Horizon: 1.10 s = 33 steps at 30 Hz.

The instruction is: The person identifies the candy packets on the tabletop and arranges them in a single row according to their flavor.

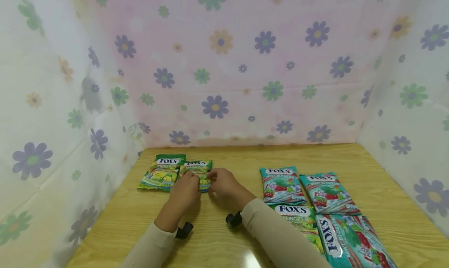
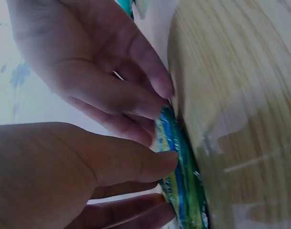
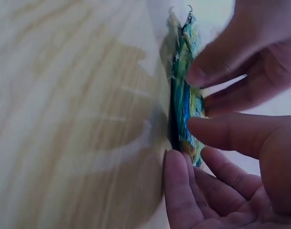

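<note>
A green-and-yellow candy bag (image 1: 198,167) marked FOX'S Spring Tea lies flat on the table at the left. My left hand (image 1: 184,191) holds its near left part, thumb at the near edge and fingers over the top. At the near right corner my right hand (image 1: 225,185) pinches the same bag between thumb and fingers. Both wrist views show the bag's blue-and-green lower edge (image 2: 187,198) low against the wood. Touching it on the left is a matching Spring Tea bag (image 1: 162,175). The hands cover part of the held bag's front.
On the right lie two upright teal Mint Blossom bags (image 1: 281,188) (image 1: 327,194), a sideways Mint Blossom bag (image 1: 354,240), and another Spring Tea bag (image 1: 298,217) partly behind my right sleeve. Flowered cloth (image 1: 242,77) walls the wooden table (image 1: 224,155) at the back and both sides.
</note>
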Motion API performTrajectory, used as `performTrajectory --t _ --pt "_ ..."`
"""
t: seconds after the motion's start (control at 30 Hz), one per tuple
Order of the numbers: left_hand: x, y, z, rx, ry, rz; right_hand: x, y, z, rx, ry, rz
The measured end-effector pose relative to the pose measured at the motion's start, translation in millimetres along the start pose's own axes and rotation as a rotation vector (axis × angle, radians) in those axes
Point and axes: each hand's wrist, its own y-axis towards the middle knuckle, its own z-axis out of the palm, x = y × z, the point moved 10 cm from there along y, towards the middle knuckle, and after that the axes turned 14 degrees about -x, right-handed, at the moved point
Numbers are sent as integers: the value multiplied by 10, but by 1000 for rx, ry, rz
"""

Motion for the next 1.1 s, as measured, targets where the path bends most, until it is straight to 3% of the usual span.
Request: performTrajectory --t 0.2,0.33,0.47,0.63,0.77,1.1 --pt "-2 7 8 15 -17 0 -13 22 -162 8 -24 -12" --pt "-56 25 -62 -24 -46 7 3 -31 -343 43 -25 -51" --pt "-171 12 -137 -31 -166 4 29 -120 -567 63 -48 -108" --pt "-304 -37 -204 12 -292 -6 29 -249 -850 66 -65 -139" --pt "-391 -99 -171 80 -388 -10 -3 -383 -1122 31 -76 -139" --pt "-673 -212 -68 157 -485 68 -281 -743 -1663 -7 -168 -138"
